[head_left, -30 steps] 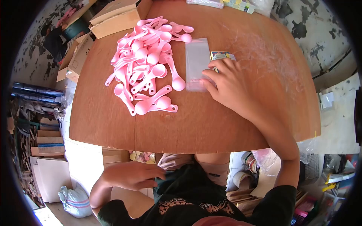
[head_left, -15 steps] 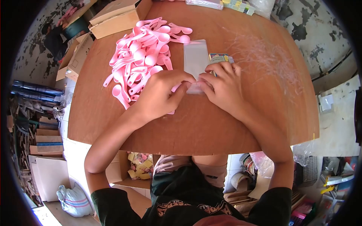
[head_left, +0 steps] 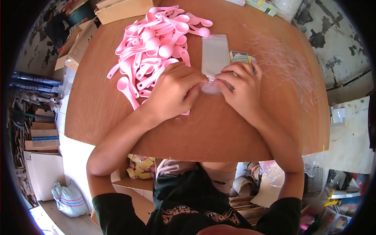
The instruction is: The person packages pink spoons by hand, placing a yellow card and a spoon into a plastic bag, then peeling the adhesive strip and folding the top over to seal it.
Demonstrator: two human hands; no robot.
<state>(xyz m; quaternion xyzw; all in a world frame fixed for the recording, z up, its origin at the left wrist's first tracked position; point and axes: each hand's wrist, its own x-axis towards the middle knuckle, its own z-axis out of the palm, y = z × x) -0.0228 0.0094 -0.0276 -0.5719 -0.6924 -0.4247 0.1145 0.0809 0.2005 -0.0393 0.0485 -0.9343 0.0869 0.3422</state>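
Both hands meet near the middle of the tabletop [head_left: 219,129]. The left hand [head_left: 174,92] and the right hand [head_left: 241,88] each pinch the near end of a clear plastic bag [head_left: 214,58] lying flat. A heap of pink spoons [head_left: 156,47] sits just left of the bag, toward the far edge

Spoon pile [head_left: 156,47] left of bag [head_left: 214,55], small box [head_left: 241,57] right, on table [head_left: 203,129].
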